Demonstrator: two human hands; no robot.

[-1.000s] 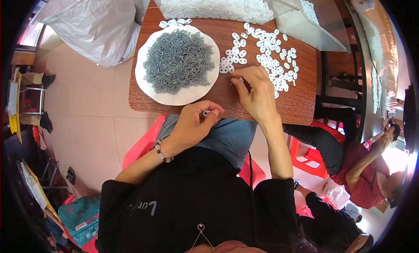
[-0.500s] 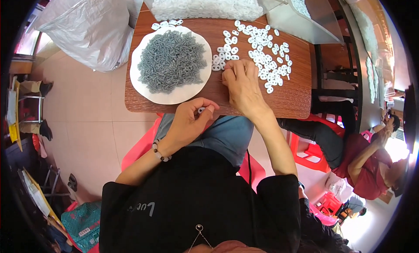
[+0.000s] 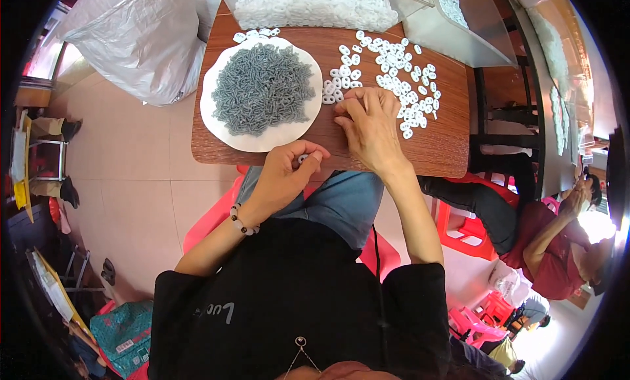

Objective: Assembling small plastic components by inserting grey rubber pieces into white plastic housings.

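My left hand (image 3: 289, 169) is at the table's front edge, its fingers closed around a small white oval piece with two holes (image 3: 302, 159). Over the wooden table (image 3: 302, 140), my right hand (image 3: 373, 125) has its fingers bent, with a gap between thumb and index finger. Its fingertips are next to a small cluster of the same white pieces (image 3: 333, 91). On the left stands a white scalloped plate (image 3: 226, 139) heaped with small grey ribbed plastic pieces (image 3: 262, 91). More white two-hole pieces (image 3: 394, 85) are scattered right of my right hand.
A clear bin of white pieces (image 3: 315, 6) stands along the table's far side, with a translucent container (image 3: 453, 36) at its right. A large whitish plastic bag (image 3: 138, 45) is at the far left. A person in a dark red top (image 3: 558, 255) sits at the right.
My right hand has drawn slightly to the right, and its thumb and index finger have parted. My left hand stays at the table's edge with the white piece.
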